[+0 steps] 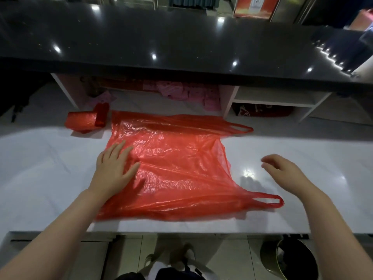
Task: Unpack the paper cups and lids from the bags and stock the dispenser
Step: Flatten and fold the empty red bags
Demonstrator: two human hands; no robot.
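One red bag [177, 164] is spread flat on the white table [50, 168], its long axis running left to right and both handles pointing right. It is pressed at its left edge by the left hand [114, 168], fingers straight and slightly spread. The right hand [286, 172] is held just above the table, right of the bag and nearer the handles, fingers loosely curled on nothing. Behind lies what seems a bag roll [86, 119]. No cups are seen.

Dim, overhead glare spots, fisheye-bent, blurred edges.
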